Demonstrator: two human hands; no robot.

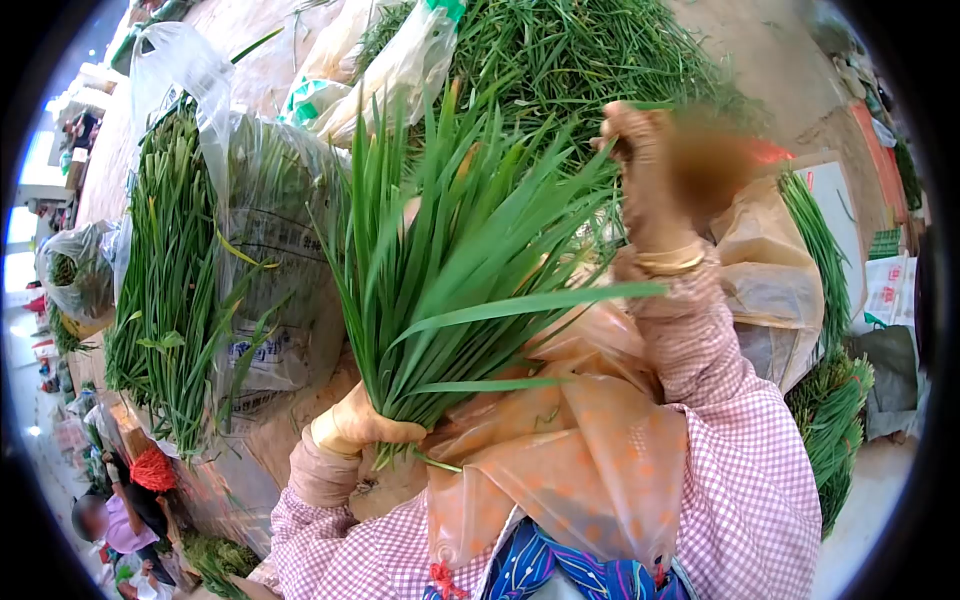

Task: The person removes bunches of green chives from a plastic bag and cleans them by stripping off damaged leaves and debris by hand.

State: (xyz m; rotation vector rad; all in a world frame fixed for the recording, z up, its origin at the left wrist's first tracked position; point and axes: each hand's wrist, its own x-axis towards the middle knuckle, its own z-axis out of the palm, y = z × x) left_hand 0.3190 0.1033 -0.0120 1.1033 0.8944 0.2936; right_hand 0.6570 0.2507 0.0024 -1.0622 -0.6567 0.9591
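My left hand (368,424), in a tan glove, is closed around the base of a bunch of garlic chives (450,270). The long flat green leaves fan upward and to the right, and one leaf (540,305) sticks out sideways. My right hand (640,170) is raised to the right of the leaf tips with its fingers curled. What it holds, if anything, is too small to make out. A brown blurred patch lies beside it. An orange-tinted plastic apron (560,450) covers my lap below the bunch.
A large heap of loose green leaves (590,60) lies ahead. On the left are stacked green bundles (175,270) and a clear plastic bag (280,210). More bagged greens (825,260) stand at the right. People (130,520) appear at the lower left.
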